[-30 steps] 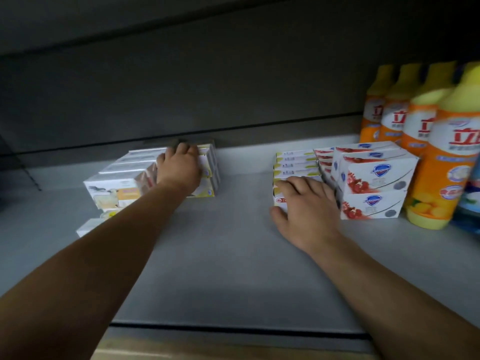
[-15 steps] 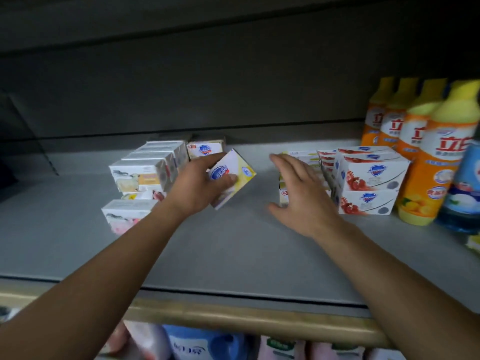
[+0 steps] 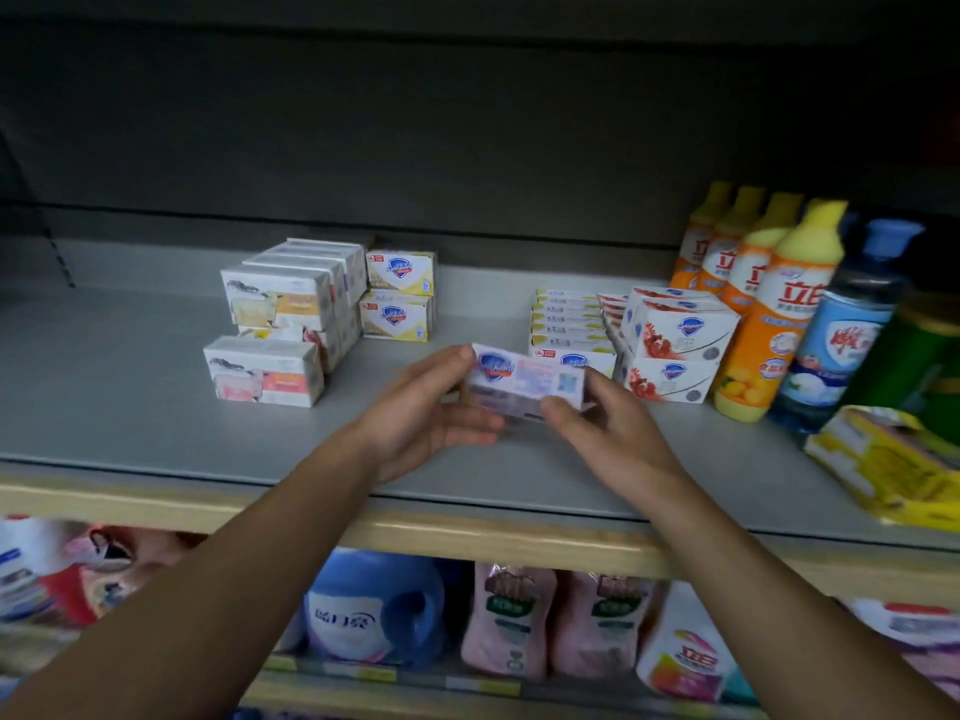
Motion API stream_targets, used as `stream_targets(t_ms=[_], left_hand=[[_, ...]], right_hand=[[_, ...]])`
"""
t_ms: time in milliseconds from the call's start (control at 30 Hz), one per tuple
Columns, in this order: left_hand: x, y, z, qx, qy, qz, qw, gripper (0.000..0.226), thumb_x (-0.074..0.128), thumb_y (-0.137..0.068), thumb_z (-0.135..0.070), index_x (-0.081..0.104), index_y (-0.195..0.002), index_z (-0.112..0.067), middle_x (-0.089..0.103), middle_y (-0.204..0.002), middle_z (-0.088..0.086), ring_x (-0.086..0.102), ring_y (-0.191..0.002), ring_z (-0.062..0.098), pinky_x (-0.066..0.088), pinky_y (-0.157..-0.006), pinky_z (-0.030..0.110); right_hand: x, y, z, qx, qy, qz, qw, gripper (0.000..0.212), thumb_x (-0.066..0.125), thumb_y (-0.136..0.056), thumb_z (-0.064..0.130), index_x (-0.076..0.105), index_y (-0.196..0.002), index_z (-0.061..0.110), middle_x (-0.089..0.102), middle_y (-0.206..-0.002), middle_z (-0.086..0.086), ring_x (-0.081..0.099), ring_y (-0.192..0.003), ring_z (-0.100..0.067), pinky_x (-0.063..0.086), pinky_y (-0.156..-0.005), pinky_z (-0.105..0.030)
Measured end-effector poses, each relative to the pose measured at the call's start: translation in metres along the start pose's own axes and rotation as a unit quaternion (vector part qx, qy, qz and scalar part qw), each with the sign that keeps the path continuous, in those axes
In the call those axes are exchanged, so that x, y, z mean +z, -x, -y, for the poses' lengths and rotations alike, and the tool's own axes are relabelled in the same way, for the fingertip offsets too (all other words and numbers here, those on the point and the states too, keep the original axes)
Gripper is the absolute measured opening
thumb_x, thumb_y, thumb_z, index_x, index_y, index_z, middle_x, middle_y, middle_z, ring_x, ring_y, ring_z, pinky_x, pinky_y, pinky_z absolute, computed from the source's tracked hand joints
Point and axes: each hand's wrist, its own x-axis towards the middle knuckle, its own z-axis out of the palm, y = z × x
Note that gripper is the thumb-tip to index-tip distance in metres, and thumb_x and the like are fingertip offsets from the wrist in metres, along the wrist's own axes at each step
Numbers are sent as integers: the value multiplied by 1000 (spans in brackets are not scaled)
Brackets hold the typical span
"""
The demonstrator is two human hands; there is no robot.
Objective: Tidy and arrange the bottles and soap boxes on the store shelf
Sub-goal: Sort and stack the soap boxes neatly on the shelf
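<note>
Both hands — left hand [image 3: 421,407], right hand [image 3: 608,428] — pinch a small rectangular white cardboard soap box [image 3: 524,381] above the smooth grey shelf [image 3: 156,433].

Both hands hold one small white cardboard soap box [image 3: 524,383] with a blue shield logo above the grey metal shelf [image 3: 156,407]: left hand [image 3: 426,413] at its left end, right hand [image 3: 597,428] pinching its right end, near the orange plastic bottles with yellow caps [image 3: 774,324]
</note>
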Motion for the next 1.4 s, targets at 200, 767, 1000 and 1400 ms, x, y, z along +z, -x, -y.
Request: stream_targets(t_ms=[200,767,1000,1400], left_hand=[[12,4,27,59,-169,-57,982,39,62,-88,-34,63,-95,4,64,-62,8,58,-49,17,53,-50,28],[17,3,20,62,-62,-152,985,27,48,-98,-42,66,-106,-23,64,-84,17,65,-62,31,60,-65,40],[6,-3,21,48,-15,-106,993,36,61,-93,-27,57,-127,-37,71,-105,5,72,-86,24,61,-71,47],[-29,-59,-4,91,-50,-188,977,31,64,-89,-1,57,-119,-2,72,-103,14,72,-85,22,58,-78,41]], right_hand=[[8,8,-6,105,11,-83,991,53,49,-92,61,65,-67,16,65,-53,6,58,-47,-2,47,-61,-29],[9,15,-4,-38,-38,-1,999,37,67,-90,30,54,-113,56,69,-90,-2,72,-69,-14,58,-76,-36],[13,6,-10,-56,48,-14,997,42,57,-98,27,45,-131,50,61,-117,18,67,-92,-6,53,-81,-24],[-12,-70,-25,-77,442,-31,893,69,63,-88,45,37,-147,21,41,-148,-2,36,-135,-25,29,-112,-37]])
